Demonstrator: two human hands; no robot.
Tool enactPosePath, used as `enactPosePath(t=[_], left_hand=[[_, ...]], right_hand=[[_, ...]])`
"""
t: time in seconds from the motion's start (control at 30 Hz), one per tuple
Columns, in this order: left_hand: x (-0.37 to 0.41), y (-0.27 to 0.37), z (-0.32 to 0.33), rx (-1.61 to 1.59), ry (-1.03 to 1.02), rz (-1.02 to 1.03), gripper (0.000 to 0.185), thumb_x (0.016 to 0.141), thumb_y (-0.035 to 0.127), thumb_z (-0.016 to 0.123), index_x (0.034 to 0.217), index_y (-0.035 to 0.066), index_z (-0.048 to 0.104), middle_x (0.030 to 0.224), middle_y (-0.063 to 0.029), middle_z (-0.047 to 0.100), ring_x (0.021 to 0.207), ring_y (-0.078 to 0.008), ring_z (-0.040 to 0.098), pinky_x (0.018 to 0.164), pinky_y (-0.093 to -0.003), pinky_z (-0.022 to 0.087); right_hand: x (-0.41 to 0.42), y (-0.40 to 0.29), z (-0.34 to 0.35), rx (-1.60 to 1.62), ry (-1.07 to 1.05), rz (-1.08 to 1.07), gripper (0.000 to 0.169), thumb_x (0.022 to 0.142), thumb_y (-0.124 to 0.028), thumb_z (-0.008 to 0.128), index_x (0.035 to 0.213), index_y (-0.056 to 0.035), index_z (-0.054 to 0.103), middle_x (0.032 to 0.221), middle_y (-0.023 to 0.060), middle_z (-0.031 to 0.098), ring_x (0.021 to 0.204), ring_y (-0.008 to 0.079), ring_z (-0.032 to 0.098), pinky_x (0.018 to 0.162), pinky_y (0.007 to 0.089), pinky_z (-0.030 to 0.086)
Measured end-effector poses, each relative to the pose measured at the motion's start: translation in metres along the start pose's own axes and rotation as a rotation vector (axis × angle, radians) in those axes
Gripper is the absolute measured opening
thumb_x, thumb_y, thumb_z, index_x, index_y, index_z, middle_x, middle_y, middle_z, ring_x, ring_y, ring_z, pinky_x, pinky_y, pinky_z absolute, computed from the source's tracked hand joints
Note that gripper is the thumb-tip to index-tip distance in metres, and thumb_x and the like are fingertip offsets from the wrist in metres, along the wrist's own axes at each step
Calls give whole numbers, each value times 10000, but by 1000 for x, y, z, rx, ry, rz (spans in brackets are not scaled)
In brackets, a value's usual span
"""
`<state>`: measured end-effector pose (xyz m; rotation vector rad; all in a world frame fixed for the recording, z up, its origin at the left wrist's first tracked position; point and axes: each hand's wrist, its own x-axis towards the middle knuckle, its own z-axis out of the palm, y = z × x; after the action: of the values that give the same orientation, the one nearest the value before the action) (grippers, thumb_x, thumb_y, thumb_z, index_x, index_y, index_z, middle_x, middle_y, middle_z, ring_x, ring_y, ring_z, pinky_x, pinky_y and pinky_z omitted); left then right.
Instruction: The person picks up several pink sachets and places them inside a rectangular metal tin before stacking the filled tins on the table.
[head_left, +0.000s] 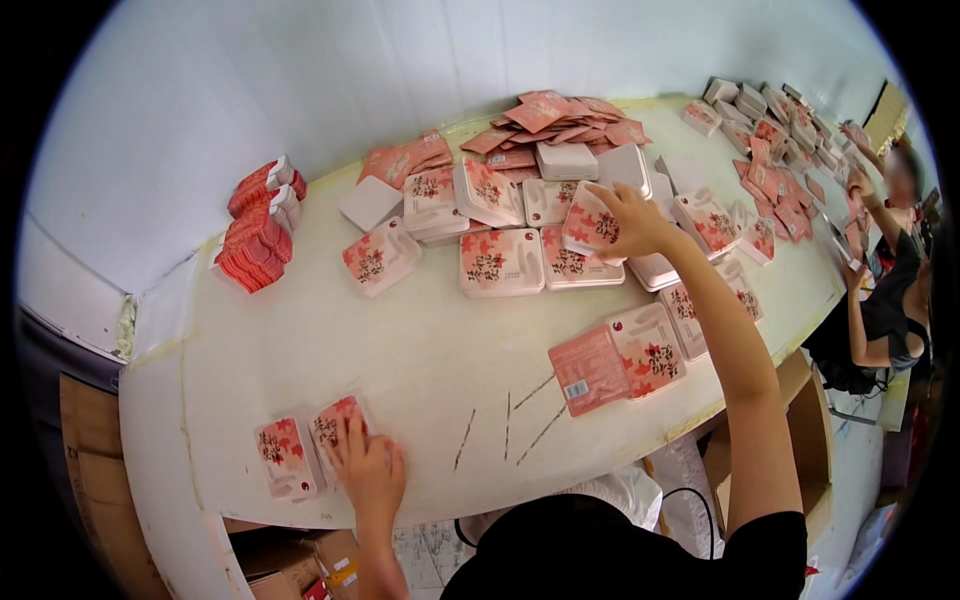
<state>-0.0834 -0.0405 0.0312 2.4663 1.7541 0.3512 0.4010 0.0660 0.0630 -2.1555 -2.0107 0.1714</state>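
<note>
My left hand (369, 469) rests on a white box with a red floral print (339, 420) near the table's front edge. Directly left of it lies a similar printed box (283, 459). At the back, my right hand (634, 221) has its fingers spread around a tilted printed box (589, 219), gripping it by its edges above other boxes. Below that arm, a pink printed packet (589, 371) lies against another printed box (649, 351). More boxes, some showing plain white sides, crowd around my right hand.
A heap of pink packets (555, 124) lies behind the boxes. Stacked red-and-white pieces (255, 247) stand at the table's left. More boxes and packets are at the far right, where another person (892, 300) works. Cardboard boxes (300, 562) sit below the table.
</note>
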Motion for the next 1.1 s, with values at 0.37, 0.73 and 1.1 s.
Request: enactPosePath(t=[0.37,0.73,1.1], left_hand=[[0,35,2,-1192,-18,23,415,776,83,599,1181,25,528,1391,-154,375,1322,-301,319,1089,-421,225],[37,55,30,-1004,-252,223,507,813,124,623,1279,30,448,1339,-128,429,1246,-248,413,1023,-361,337],[7,33,20,-1084,-331,114,873,741,49,698,1426,109,161,1393,-181,331,1280,-280,372,1033,-408,336]], right_hand=[[-52,-90,-29,141,140,-500,1041,421,-286,818,1364,-262,376,1318,250,354,1209,421,373,963,523,332],[-114,-182,30,45,-288,-757,947,455,-438,843,1294,-218,461,1403,271,275,1283,452,295,920,598,338],[-128,-231,71,247,-146,-704,784,527,-291,744,1233,-95,468,1344,174,376,1144,381,428,878,494,368]])
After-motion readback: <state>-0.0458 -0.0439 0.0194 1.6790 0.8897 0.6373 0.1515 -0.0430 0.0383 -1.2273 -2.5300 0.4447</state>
